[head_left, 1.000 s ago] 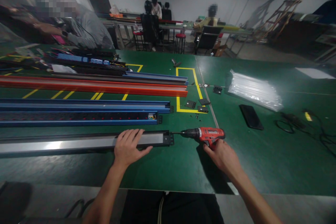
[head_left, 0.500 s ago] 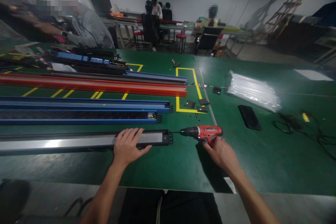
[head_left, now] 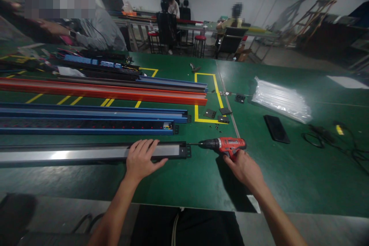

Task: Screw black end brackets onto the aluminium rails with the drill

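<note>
Shifted the view only slightly since the earlier frame, keeping nearly the same pose. Spread the left hand (head_left: 142, 161) wide over a long silver bar (head_left: 170, 150) with dark edges, near its right end, fingers across the top and thumb apart along the near side. Held a red drill (head_left: 230, 143) in the right hand (head_left: 245, 167), fingers curled around its handle, aiming it left along the bar. Brought the thin drill bit (head_left: 194, 144) up to the bar's black end, beside a small bracket (head_left: 189, 151); could not tell at this angle about contact at the tip. Had the bar lengthwise on a green table (head_left: 178, 184), nearest the body, with two blue rails (head_left: 86, 131) just beyond and an orange-red rail (head_left: 115, 93) farther back. Had small black parts (head_left: 210, 113) scattered past the drill, and to its right a black phone (head_left: 276, 129), a clear-wrapped bundle of tubes (head_left: 281, 100) and a dark cable (head_left: 313, 146). Faced a co-worker in grey sleeves (head_left: 100, 32) at far left
</note>
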The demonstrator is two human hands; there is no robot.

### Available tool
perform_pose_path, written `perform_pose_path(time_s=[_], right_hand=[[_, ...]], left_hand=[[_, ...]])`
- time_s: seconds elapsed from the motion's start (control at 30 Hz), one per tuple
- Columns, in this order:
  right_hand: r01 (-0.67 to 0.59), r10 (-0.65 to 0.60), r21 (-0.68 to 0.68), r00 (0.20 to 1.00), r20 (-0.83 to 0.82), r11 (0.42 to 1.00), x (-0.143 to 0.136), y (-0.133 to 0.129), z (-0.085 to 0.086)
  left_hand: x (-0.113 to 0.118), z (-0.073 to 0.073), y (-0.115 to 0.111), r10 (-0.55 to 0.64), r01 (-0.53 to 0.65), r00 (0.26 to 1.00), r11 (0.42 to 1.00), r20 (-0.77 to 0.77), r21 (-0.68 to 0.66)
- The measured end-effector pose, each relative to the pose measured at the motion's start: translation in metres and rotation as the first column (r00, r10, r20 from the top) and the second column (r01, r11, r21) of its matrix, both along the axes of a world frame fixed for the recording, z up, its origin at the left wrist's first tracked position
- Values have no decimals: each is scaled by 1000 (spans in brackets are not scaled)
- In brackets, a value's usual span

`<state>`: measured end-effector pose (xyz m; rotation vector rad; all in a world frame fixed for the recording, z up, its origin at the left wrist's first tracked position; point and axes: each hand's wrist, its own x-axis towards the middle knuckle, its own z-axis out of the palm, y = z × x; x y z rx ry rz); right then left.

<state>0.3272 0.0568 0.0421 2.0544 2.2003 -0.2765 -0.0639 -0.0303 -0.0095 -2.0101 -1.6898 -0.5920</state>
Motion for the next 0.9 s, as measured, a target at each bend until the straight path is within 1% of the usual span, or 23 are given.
perform_pose_path(time_s=[0.2, 0.5, 0.67, 0.77, 0.9], right_hand=[[-1, 0, -14, 999, -34, 1000, 0, 0, 2], [4, -4, -11, 1000, -19, 1000, 0, -1, 2], [-7, 7, -12, 1000, -12, 1000, 0, 0, 2], [-35, 35, 7, 999, 9, 999, 0, 0, 1], [-35, 34, 19, 999, 26, 999, 1, 1, -2]], left_hand=[[0, 0, 0, 6, -6, 1000, 1000, -21, 1], [0, 0, 0, 11, -11, 1000, 1000, -2, -20], [0, 0, -1, 10, -11, 1000, 1000, -21, -24], [0, -1, -1, 16, -16, 1000, 999, -4, -39], [0, -1, -1, 15, -12, 999, 998, 49, -54]])
